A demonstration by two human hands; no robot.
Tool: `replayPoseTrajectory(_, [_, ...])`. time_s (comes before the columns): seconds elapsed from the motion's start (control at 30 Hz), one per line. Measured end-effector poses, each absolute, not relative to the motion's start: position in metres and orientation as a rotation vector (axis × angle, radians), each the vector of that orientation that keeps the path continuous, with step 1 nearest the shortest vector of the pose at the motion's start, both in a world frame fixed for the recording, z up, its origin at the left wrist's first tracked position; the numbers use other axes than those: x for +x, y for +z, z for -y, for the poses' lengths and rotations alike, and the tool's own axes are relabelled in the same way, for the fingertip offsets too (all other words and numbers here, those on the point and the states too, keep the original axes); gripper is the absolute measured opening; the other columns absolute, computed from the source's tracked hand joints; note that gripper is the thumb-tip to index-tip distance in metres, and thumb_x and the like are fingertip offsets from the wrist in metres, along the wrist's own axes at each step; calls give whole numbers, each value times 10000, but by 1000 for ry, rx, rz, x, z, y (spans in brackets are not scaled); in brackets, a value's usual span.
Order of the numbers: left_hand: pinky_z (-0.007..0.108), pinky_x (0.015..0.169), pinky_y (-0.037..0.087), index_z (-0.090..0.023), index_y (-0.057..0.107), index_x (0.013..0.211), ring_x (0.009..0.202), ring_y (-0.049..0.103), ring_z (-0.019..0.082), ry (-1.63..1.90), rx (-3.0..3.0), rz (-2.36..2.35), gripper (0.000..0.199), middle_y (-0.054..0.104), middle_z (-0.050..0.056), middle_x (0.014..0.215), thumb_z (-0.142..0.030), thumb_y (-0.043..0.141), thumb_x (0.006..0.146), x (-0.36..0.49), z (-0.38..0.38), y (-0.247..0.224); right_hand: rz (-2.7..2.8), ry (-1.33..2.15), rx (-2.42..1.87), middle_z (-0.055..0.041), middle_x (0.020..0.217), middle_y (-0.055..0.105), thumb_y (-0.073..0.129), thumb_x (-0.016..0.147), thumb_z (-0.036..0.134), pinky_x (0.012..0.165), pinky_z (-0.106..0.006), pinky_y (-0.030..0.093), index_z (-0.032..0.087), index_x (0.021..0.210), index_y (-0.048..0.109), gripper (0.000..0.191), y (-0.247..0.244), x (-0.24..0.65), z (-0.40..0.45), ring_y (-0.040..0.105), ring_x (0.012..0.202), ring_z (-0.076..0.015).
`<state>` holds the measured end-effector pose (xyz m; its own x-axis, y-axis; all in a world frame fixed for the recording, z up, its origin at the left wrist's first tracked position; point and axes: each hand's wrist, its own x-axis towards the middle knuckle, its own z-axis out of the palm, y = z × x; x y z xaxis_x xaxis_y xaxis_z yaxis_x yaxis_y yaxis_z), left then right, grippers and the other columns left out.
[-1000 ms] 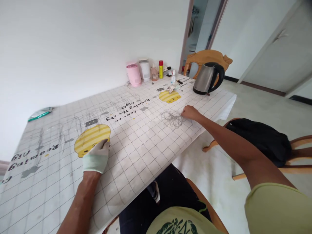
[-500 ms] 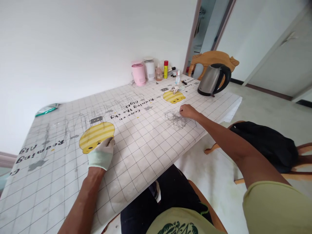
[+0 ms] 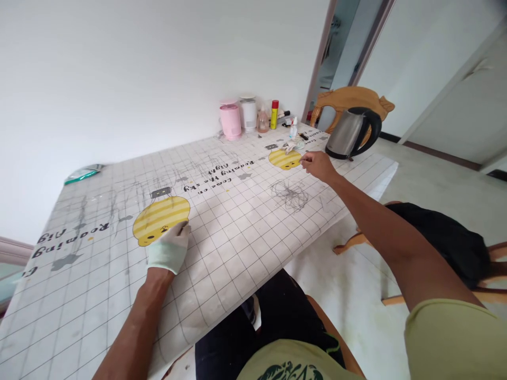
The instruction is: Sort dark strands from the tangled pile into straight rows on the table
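My left hand [image 3: 170,245], in a pale glove, rests on the white gridded tablecloth [image 3: 222,248] over the edge of a printed yellow striped balloon [image 3: 162,214]. Its fingers are curled in, and whatever they may hold is hidden. My bare right hand [image 3: 319,165] reaches farther across the table, thumb and fingertips pinched beside a second yellow print [image 3: 283,160]; anything between them is too small to name. Nearer me than this hand is a tangle of thin dark strands or lines [image 3: 290,196]. A crumpled whitish glove or cloth [image 3: 293,144] lies just beyond the fingertips.
A steel kettle [image 3: 345,134] stands right of my right hand. Along the wall are a pink container [image 3: 230,122], a white one [image 3: 248,115], a red-capped yellow can [image 3: 274,116] and small bottles. A green-edged packet [image 3: 84,175] lies far left. Wooden chairs [image 3: 352,97] stand around.
My right hand has lifted away from the dark tangle and moved farther across the table, towards the yellow print. My left hand stays in place. The view has shifted slightly.
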<state>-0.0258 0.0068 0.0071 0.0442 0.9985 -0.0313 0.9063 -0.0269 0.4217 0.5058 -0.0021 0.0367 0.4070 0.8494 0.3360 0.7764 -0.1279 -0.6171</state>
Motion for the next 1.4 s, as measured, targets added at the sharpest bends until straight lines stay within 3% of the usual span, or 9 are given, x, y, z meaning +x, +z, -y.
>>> replayPoseTrajectory(0.13, [424, 1137, 501, -261, 792, 1312, 1279, 704, 331, 424, 1999, -1912, 431, 784, 74, 1369, -420, 507, 1030, -29, -9, 3, 1298, 298, -1804, -47, 764, 733, 734, 910, 319, 493, -230, 438, 158, 932, 766, 165, 44, 488, 1, 619, 552, -130])
replayPoseTrajectory(0.23, [424, 1151, 489, -260, 799, 1293, 1284, 703, 327, 486, 1995, -1879, 412, 784, 68, 1372, -417, 530, 1022, -31, -10, -2, 1308, 344, -1763, -38, 740, 705, 698, 953, 330, 473, -229, 403, 145, 991, 758, 198, 49, 462, 2, 583, 533, -119])
replayPoseTrajectory(0.4, [390, 1133, 502, -263, 813, 1239, 1202, 740, 288, 659, 1897, -1824, 362, 826, 54, 1254, -401, 580, 999, -28, -7, -6, 1556, 165, -1657, -43, 806, 720, 624, 1014, 351, 659, -281, 484, 172, 1049, 775, 237, 58, 394, 6, 626, 697, -174])
replayPoseTrajectory(0.53, [334, 1024, 557, -230, 787, 1264, 925, 789, 215, 788, 1751, -1651, 407, 843, 34, 1066, -432, 542, 1010, -22, 5, 2, 1877, 54, -1441, -87, 1020, 770, 554, 1064, 350, 899, -341, 517, 216, 1074, 772, 256, 60, 330, 9, 692, 952, -240])
replayPoseTrajectory(0.63, [310, 931, 584, -185, 777, 1251, 844, 785, 192, 864, 1670, -1446, 418, 835, 42, 1024, -435, 529, 1025, -21, 17, 13, 2030, 54, -1244, -95, 1076, 771, 499, 1097, 339, 934, -369, 517, 243, 1102, 760, 278, 54, 287, 6, 704, 1008, -254])
replayPoseTrajectory(0.83, [306, 871, 593, -144, 736, 1337, 769, 764, 157, 908, 1439, -1175, 448, 826, 86, 1128, -431, 636, 1008, -26, 20, 22, 2126, 80, -1057, -90, 976, 760, 477, 1120, 354, 845, -382, 535, 246, 1102, 753, 296, 33, 223, -8, 707, 908, -250])
replayPoseTrajectory(1.13, [322, 767, 605, -74, 807, 1133, 686, 697, 125, 1030, 1126, -925, 366, 820, 142, 998, -336, 830, 879, -34, -5, -13, 2051, 210, -998, -100, 1041, 793, 499, 1102, 372, 856, -394, 572, 259, 1099, 737, 264, 16, 181, -14, 738, 947, -256])
replayPoseTrajectory(1.4, [337, 783, 621, -78, 803, 1093, 686, 707, 138, 1105, 1146, -1015, 266, 809, 113, 930, -272, 750, 918, -37, -9, -3, 1825, 431, -1110, -50, 871, 745, 548, 1072, 460, 691, -357, 556, 279, 1121, 698, 240, 4, 179, -9, 671, 706, -211])
